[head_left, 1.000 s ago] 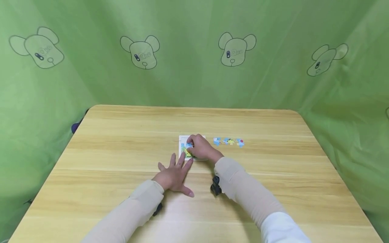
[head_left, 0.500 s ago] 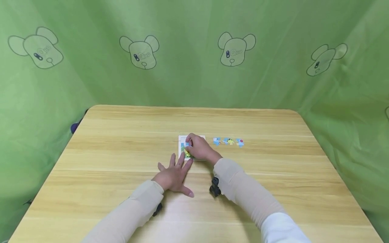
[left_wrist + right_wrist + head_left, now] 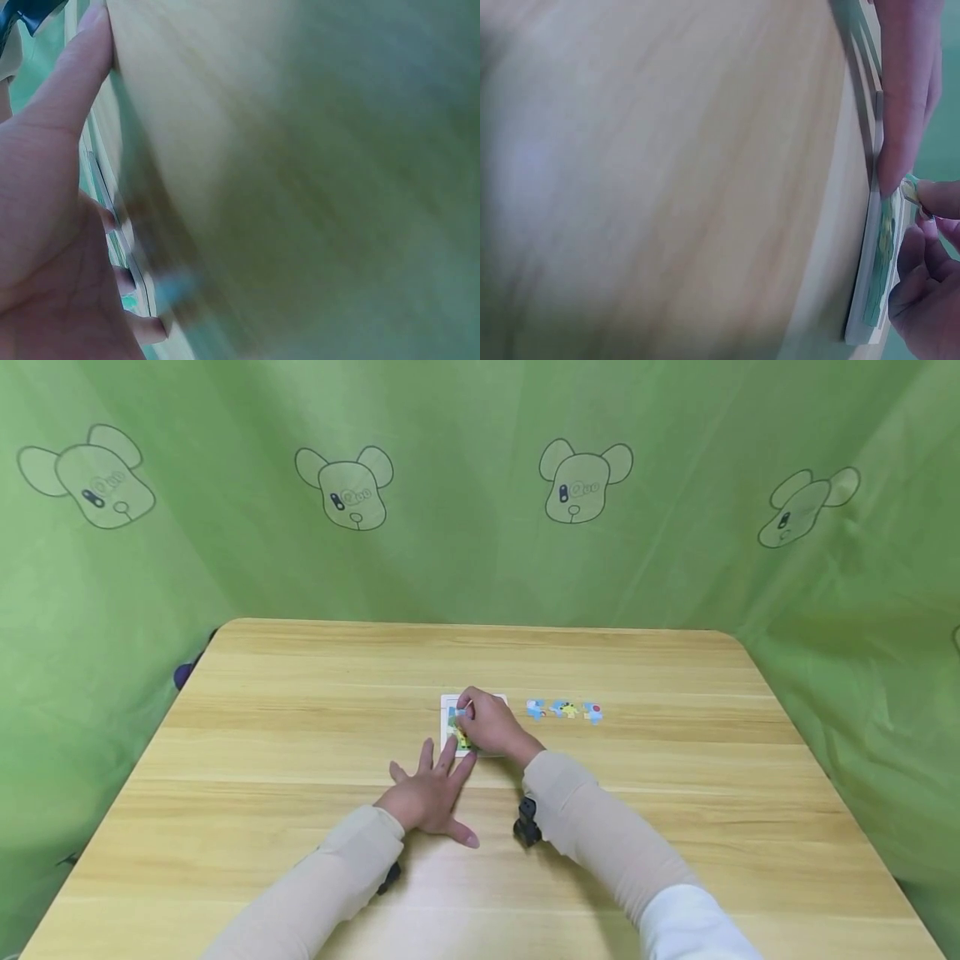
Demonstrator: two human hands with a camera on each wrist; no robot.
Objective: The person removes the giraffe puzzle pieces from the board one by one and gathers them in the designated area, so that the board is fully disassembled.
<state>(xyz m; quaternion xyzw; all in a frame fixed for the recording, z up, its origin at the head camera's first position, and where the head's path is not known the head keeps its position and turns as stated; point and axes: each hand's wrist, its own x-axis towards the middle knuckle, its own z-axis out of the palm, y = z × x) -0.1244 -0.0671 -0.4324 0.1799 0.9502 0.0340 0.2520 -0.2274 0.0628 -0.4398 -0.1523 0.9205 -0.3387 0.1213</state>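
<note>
A small white-rimmed jigsaw board (image 3: 444, 731) lies mid-table, with part of a green, yellow and blue picture inside. My right hand (image 3: 492, 725) is over it and covers much of its right side. Thumb and finger of that hand pinch a puzzle piece (image 3: 910, 190), which sits tilted at the picture's surface in the right wrist view. My left hand (image 3: 427, 797) lies with its fingers spread, two fingertips touching the board's near edge. In the left wrist view this hand (image 3: 41, 217) has a straight thumb; the board is mostly out of sight there.
Right of the board lie three loose pieces in a row: a blue-and-white piece (image 3: 535, 708), a blue-and-yellow piece (image 3: 565, 709) and a blue piece with a red spot (image 3: 593, 712). Behind the wooden table (image 3: 300, 693) hangs a green curtain (image 3: 465, 568).
My right hand has shifted slightly left and away from me over the board, still pinching the piece. The left hand and the loose pieces stay where they were.
</note>
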